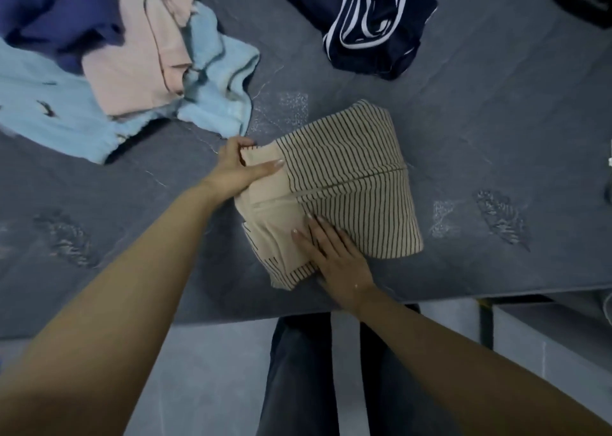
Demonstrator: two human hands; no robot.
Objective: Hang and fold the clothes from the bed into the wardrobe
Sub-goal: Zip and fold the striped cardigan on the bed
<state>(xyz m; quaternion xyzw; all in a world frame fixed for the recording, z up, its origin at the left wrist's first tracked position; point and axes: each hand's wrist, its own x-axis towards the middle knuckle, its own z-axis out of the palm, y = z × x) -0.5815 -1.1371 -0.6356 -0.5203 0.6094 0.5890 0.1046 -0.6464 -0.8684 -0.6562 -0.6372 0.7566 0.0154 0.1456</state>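
Your two forearms come up from the bottom edge, and your dark trouser legs [298, 369] stand at 6 o'clock against the bed [463, 137].

Working from the left: a heap of unfolded clothes lies at 10 o'clock, a pale blue top [43, 104] underneath, a purple garment [59, 8] and a pink one [145, 51] on it. Your left hand [238, 170] pinches the plain beige edge of the striped shirt [347, 177], thumb on top and fingers curled under the cloth. Your right hand [334, 256] lies flat and open on the near corner of that shirt, pressing it down. The shirt sits folded near the middle of the frame, close to the bed's near edge. At 1 o'clock lies a navy garment with white stripes [374, 21], crumpled. A dark object [583, 1] at 2 o'clock is too cut off to name.

Risks, as I judge them: if you lift with the left pinch alone, the layers under your right palm will likely slide and the fold will open. The loose striped flap at the near left corner could drop out as you carry it. The shirt is near the edge, so a careless pull towards you may drag it off onto the floor [205, 369].

No wardrobe, hanger, drawer or basket shows, so I cannot tell what is stored where.
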